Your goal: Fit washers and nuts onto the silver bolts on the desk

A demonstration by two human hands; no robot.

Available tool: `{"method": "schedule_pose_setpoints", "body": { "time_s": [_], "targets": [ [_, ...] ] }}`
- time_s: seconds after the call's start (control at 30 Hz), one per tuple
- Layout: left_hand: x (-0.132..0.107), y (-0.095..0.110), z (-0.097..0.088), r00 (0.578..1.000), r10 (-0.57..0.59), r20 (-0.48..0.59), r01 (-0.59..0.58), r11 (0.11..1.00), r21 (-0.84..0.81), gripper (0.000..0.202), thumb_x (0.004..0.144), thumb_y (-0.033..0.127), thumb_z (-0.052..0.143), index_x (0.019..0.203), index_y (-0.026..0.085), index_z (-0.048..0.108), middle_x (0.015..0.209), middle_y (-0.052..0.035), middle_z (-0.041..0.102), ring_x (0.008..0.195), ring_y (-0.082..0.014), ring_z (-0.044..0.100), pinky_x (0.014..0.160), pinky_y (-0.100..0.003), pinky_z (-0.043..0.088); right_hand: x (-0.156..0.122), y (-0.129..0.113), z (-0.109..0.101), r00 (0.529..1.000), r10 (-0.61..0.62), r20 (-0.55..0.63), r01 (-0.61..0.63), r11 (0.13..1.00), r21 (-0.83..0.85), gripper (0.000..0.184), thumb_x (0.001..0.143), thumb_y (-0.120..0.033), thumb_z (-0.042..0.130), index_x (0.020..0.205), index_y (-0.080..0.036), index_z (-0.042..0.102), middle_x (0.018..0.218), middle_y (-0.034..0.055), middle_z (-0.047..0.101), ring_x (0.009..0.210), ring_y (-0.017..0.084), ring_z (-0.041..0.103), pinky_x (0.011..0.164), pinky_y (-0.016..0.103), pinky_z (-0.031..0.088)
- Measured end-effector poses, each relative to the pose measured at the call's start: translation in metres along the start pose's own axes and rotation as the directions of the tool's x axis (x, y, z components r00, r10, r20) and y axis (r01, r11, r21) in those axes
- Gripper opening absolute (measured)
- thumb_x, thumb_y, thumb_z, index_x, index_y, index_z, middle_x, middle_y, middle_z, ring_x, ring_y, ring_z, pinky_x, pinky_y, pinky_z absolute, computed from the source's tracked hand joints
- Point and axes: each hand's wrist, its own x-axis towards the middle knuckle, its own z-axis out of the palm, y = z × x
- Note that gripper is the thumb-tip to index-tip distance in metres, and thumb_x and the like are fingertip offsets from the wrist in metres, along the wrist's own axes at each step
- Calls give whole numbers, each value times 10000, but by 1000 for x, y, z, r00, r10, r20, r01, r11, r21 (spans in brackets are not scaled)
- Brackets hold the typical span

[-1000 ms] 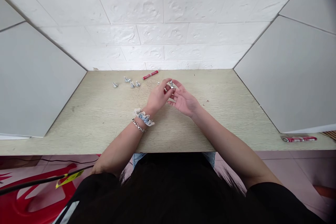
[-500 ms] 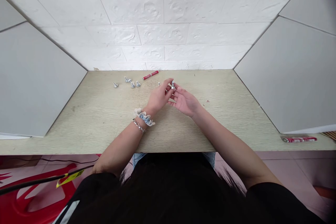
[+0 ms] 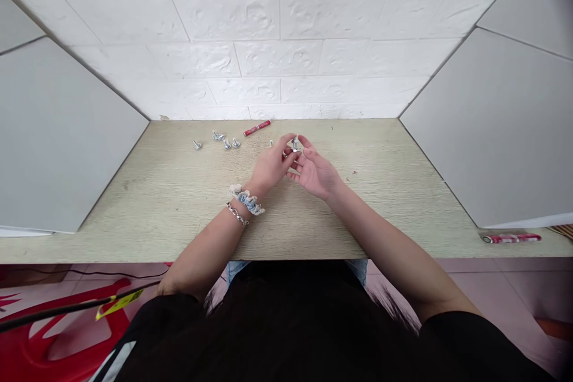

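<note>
The bolt (image 3: 295,145) is shiny metal, the tabletop (image 3: 403,191) matt.

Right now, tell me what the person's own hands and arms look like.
Both the left hand and right hand are ungloved. At the left wrist sit a ruffled light-blue and whitish scrunchie and, nearer the elbow, a silver chain bracelet; the right wrist is bare. The sleeves are short and black.

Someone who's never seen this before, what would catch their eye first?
Probably the left hand holding a small silver metal bolt mid-picture, beside the open right hand. A blue and white fabric scrunchie on the left wrist stands out too, as does the bright red plastic object at lower left.
</note>
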Motion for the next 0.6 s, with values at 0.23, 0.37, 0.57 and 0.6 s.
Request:
{"method": "schedule_pose_setpoints", "body": {
  "time_s": [0.23,0.37,0.57,0.6],
  "targets": [
    [0,-2,0,1000,-13,4,13,1000,6,397,861,244,535,1257,240,498,887,-15,666,753,-135,604,697,-276,458,2,-1,-2,999,32,25,-31,999,-35,289,762,-345,619,1039,-273,576,1041,0,653,917,140,581,724,269,473],
    [1,-3,1,1000,-16,-7,16,1000,-18,373,855,232,536,1226,240,507,856,-8,660,740,-130,602,662,-264,448,0,-2,-1,1000,22,15,-22,1000,-16,361,731,-340,644,1072,-309,530,1032,-16,654,924,146,585,744,289,473],
    [1,-3,1,1000,-26,-11,26,1000,-10,375,844,219,549,1215,239,503,835,2,649,708,-119,586,642,-260,441,-2,-2,2,1000,17,-17,-17,1000,9,345,737,-387,618,1054,-310,505,1030,-1,656,924,160,589,740,300,466],
    [1,-2,0,1000,-26,-9,26,1000,-7,374,843,212,548,1214,239,504,834,3,647,707,-117,586,643,-258,442,-1,-2,2,999,20,-28,-20,1000,16,348,746,-397,602,1069,-313,503,1030,2,655,922,162,589,738,301,465]
  ]
}}
